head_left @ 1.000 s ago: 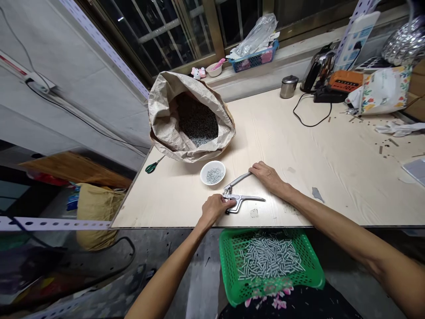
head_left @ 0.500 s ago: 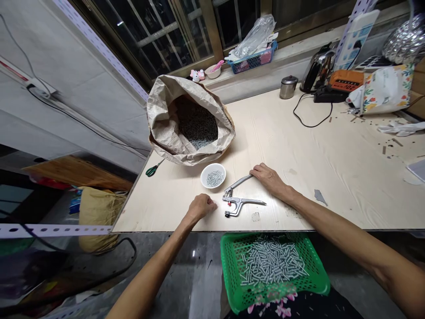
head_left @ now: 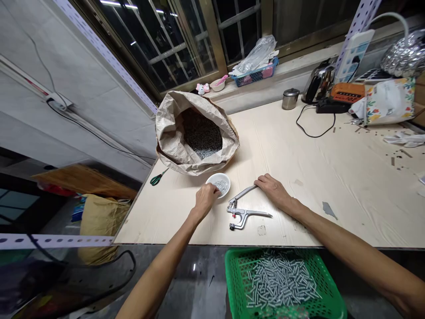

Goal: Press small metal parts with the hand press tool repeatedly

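My left hand (head_left: 205, 198) is at the near left rim of a small white bowl (head_left: 227, 178), its fingers curled together over the edge. Small silver metal pins (head_left: 222, 186) lie in the bowl; whether my fingertips have one is hidden. My right hand (head_left: 273, 191) grips the end of the upper handle of grey hand pliers (head_left: 245, 214). The pliers lie on the table with handles spread, a spring between them and a red bit at the jaw. Nothing shows in the jaw.
Behind the bowl stands an open woven sack (head_left: 168, 144) of dark and silver small parts. Green-handled scissors (head_left: 156, 179) lie left of it. Below the table edge is a green basket (head_left: 232, 283) of silver metal pieces. A metal canister (head_left: 290, 99) and kettle (head_left: 319, 82) stand at the back right.
My left hand has moved forward and slightly right from the bare table to the bowl. My right hand keeps its grip on the pliers' handle. The whole view has shifted slightly.
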{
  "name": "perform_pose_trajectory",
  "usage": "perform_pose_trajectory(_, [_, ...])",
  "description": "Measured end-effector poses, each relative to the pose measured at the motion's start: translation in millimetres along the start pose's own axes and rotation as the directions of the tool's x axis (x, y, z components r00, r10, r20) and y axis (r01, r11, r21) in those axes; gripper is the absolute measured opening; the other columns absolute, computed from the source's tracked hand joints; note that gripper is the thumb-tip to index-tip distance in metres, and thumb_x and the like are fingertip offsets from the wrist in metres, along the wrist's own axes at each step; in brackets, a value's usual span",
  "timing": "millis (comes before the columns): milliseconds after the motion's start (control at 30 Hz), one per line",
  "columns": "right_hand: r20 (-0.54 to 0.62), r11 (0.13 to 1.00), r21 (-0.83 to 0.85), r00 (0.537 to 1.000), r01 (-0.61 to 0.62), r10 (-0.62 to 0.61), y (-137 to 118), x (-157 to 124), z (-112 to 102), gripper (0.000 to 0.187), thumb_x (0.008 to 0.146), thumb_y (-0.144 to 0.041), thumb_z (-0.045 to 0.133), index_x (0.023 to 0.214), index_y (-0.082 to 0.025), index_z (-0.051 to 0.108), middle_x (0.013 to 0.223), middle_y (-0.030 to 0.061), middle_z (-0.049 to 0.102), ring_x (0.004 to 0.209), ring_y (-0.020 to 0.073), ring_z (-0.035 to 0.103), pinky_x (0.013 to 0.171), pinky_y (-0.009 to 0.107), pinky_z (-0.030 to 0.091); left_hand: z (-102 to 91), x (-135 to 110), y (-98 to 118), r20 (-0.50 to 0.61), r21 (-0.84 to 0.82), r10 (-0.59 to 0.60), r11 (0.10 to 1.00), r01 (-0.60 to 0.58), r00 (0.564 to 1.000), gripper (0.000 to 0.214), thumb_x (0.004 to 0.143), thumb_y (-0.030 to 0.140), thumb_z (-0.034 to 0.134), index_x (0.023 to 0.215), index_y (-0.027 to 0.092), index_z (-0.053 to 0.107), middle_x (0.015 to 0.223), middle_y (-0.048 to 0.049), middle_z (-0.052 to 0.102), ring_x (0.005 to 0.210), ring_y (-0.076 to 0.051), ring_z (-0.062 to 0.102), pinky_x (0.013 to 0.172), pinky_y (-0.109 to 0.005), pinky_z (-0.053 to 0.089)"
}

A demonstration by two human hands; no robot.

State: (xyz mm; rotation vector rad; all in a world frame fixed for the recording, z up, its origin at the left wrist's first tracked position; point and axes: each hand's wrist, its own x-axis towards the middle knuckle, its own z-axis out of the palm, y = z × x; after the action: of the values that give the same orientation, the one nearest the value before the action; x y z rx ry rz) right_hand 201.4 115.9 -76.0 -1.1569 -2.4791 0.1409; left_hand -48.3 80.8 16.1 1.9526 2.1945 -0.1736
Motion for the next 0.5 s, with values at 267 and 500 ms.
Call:
perform_pose_trajectory(267, [-0.015, 1.000, -0.006, 1.000, 0.006, -0.006, 2.1, 0.6, 3.9, 0.026, 0.089, -0.002, 0.041, 0.093, -0.020, 0.059, 0.090, 0.0052, 0.059, 0.086, 0.0196, 0.047, 0.069, 0.029, 0.040, 3.5, 23.4, 7.2, 0.128, 0.043, 0.069, 0.996, -0.075, 0.989, 0.015, 0.077, 0.017, 0.057, 0.078, 0.018, 0.072, 0.088, -0.0091, 0.072, 0.086, -0.022, 0.065, 0.066, -0.025, 0.040])
perform_pose_trajectory(500, [0.002, 1.000, -0.019, 1.000, 0.003, -0.003, 0.8, 0.8, 2.2, 0.024, 0.088, -0.002, 0.045, 0.091, -0.020, 0.059, 0.090, 0.0047, 0.059, 0.087, 0.0197, 0.048, 0.069, 0.028, 0.039, -0.6, 26.7, 1.1, 0.107, 0.000, 0.085, 0.996, -0.086, 0.991, 0.014, 0.074, 0.014, 0.055, 0.077, 0.016, 0.069, 0.084, -0.0082, 0.070, 0.079, -0.020, 0.064, 0.065, -0.025, 0.042])
